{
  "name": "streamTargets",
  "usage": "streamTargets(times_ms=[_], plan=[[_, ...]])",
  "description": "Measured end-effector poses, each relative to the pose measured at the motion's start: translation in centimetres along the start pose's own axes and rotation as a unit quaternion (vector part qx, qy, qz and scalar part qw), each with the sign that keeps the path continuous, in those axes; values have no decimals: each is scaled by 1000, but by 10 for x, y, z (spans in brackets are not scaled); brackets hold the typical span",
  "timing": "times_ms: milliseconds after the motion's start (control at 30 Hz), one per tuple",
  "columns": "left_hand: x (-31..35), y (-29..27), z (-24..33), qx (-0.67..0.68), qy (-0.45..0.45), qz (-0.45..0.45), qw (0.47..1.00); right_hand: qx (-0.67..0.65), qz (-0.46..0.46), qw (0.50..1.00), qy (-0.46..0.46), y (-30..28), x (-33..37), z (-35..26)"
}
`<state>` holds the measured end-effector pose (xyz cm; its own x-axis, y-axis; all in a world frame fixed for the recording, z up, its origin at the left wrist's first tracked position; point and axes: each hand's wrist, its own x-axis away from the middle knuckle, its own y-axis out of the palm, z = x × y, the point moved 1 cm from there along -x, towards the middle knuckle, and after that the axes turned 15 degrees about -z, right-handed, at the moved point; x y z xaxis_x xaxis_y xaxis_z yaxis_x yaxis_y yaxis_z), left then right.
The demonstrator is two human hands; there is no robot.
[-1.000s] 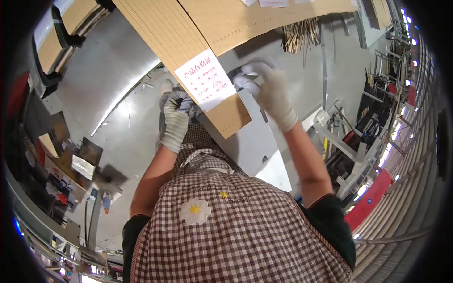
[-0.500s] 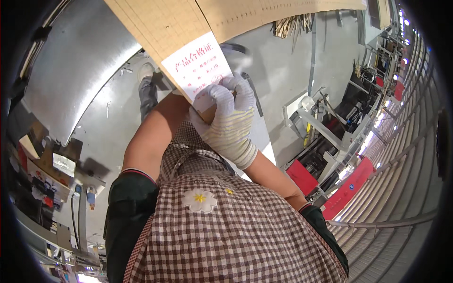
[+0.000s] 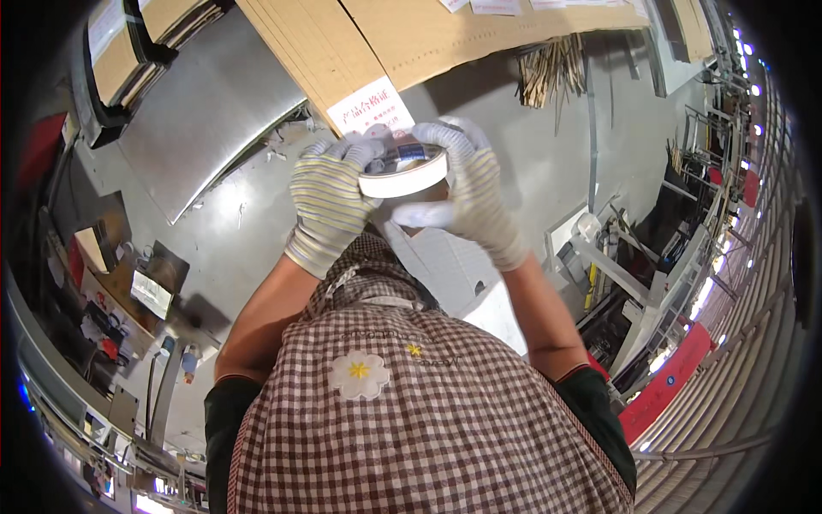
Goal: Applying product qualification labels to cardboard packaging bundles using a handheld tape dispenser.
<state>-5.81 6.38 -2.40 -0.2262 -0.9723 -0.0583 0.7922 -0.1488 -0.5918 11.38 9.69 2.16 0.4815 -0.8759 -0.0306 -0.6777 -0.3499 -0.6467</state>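
Both my hands wear white knit gloves with yellow stripes. Between them, in front of my apron, is a roll of white tape [image 3: 404, 184], tilted so its outer band faces me. My left hand [image 3: 330, 195] grips the roll's left side with bent fingers. Curled round the right side is my right hand [image 3: 479, 184], its fingertips at the far rim and its thumb apart below the band. Just beyond the roll, a white card with red print [image 3: 370, 104] lies on the near corner of a cardboard stack [image 3: 317, 51]. The fingertips partly cover the card's lower edge.
More cardboard [image 3: 462, 43] with white cards on it spreads across the far side. A bare metal tabletop [image 3: 214, 111] stands at the left, with bundled cardboard [image 3: 120, 60] at its far end. Machinery [image 3: 634, 257] and a red panel [image 3: 668, 377] stand at the right.
My right hand has left the card's lower edge and moved right. My left hand, hidden before, is now in view. The tape roll has come in front of the card, between both hands.
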Motion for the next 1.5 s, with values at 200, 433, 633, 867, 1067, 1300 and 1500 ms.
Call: streamTargets(times_ms=[200,433,633,867,1067,1300,1500], plan=[[-10,27,-4,-118,143,6,983,28,-349,936,30,-40,-4,12],[-10,36,21,-65,156,-28,985,379,-378,819,206,-12,-9,84],[-29,16,-11,487,-169,123,848,-30,-179,975,131,-15,-8,84],[62,65,-10,199,-63,-150,967,86,-471,854,203,-71,103,80],[32,16,13,398,-73,-34,914,51,-369,928,-2,-51,7,-26],[58,-3,4,545,-203,-38,813,151,-391,897,-144,-49,-18,-24],[45,92,-78,623,-121,64,770,294,-306,902,84,-39,-11,44]])
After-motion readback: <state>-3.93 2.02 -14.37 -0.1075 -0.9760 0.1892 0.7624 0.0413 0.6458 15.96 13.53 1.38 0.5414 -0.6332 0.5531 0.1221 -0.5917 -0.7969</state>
